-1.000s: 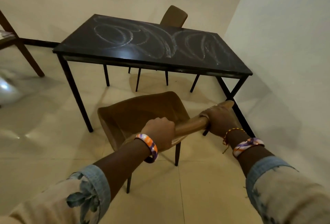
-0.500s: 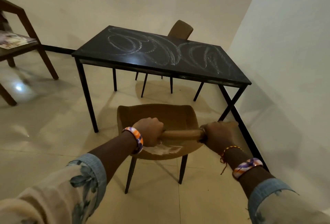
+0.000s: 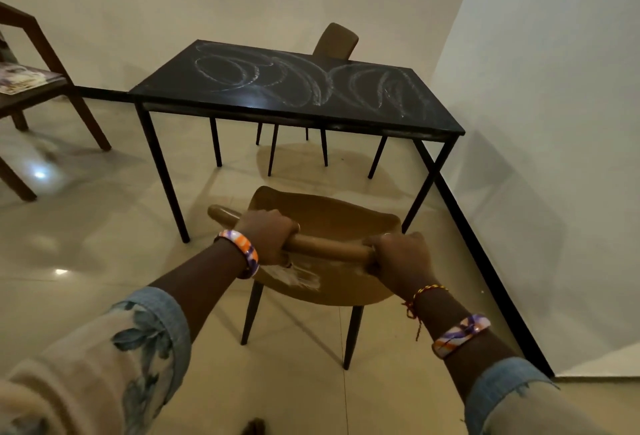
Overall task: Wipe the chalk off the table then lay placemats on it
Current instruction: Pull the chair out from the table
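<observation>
Two hands are closed on the top rail of the near chair [image 3: 325,223]: the left hand [image 3: 268,235] is wrapped round the rail toward its left end, the right hand [image 3: 398,256] round its right end, fingers curled over the top in both cases. Nothing else is held; no cloth and no placemats are visible anywhere in the frame.

Compared with one second ago, the chair is seen squared up: its back was skewed then, with the right end swung toward the table leg, and it is now presented roughly level across the view at 6 o'clock from the table [image 3: 433,126]. The chair is also seen well clear of the table's near edge, with open floor between. The table itself appears smaller and further toward 12 o'clock, so the viewpoint is judged to have drawn back with the chair.

The chalk [image 3: 311,82] is unchanged: broad white loops are spread across the dark top from the 9 o'clock end to the 3 o'clock end. A pale smear [image 3: 298,275] is noted on the chair back just below the left hand; its nature cannot be told.

Judgement: access to the near edge is being cleared. Wiping is not yet begun, and a cloth must first be fetched.

A second chair [image 3: 337,41] is tucked at the far side, at 12 o'clock.
</observation>
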